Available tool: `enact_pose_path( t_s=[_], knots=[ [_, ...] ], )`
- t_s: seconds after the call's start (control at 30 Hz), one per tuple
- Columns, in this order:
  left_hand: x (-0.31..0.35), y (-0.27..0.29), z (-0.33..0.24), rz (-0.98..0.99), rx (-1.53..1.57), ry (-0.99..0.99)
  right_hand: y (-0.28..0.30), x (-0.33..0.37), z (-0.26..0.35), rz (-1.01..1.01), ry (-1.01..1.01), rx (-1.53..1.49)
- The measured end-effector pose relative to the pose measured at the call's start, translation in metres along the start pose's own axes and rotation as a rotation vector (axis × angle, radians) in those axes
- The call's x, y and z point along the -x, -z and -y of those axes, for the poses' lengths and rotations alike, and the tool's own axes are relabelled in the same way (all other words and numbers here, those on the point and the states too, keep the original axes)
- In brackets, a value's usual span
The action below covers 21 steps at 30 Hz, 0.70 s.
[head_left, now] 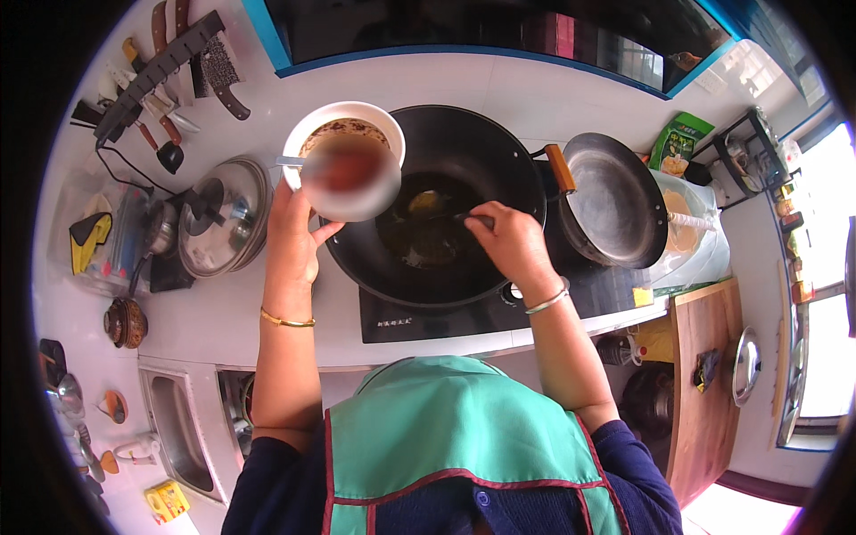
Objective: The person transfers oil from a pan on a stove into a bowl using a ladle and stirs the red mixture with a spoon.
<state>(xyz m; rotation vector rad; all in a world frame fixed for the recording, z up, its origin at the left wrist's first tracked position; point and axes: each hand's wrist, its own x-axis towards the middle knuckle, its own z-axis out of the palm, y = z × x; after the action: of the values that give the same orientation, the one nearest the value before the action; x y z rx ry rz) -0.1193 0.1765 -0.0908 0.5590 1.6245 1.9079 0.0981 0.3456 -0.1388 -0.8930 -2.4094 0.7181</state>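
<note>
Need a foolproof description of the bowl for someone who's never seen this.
Start at the big black wok in the middle of the picture. Over its upper-left edge, the left hand holds a round bowl. Its white rim and reddish-brown contents set it apart from the dark wok.

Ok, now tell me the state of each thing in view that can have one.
White bowl, held up in the left hand, uncovered, contents reddish-brown, blurred.
Black wok, uncovered, dark liquid in the bottom.
Utensil handle, pinched by the right hand over the wok.
Smaller pan, uncovered, bare inside.
Metal lid, off, left of the wok.
Wooden cupboard door, open.
Green packet, unclear whether opened.
</note>
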Motion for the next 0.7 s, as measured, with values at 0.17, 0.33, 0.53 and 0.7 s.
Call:
enact_pose_path(
  t_s=[0.17,0.33,0.53,0.7],
  knots=[
    [0.015,0.012,-0.01,-0.061,0.038,-0.003,0.026,0.015,0.002,0.202,-0.11,-0.085],
    [0.017,0.004,-0.008,-0.038,0.058,-0.001,0.022,-0.006,0.0,0.007,-0.084,0.063],
    [0.022,0.014,-0.007,-0.004,0.017,0.016,0.017,0.007,0.012,0.166,-0.061,-0.031],
    [0.023,0.007,-0.008,-0.032,0.072,-0.004,0.039,-0.005,-0.001,0.01,-0.123,0.113]
  ],
)
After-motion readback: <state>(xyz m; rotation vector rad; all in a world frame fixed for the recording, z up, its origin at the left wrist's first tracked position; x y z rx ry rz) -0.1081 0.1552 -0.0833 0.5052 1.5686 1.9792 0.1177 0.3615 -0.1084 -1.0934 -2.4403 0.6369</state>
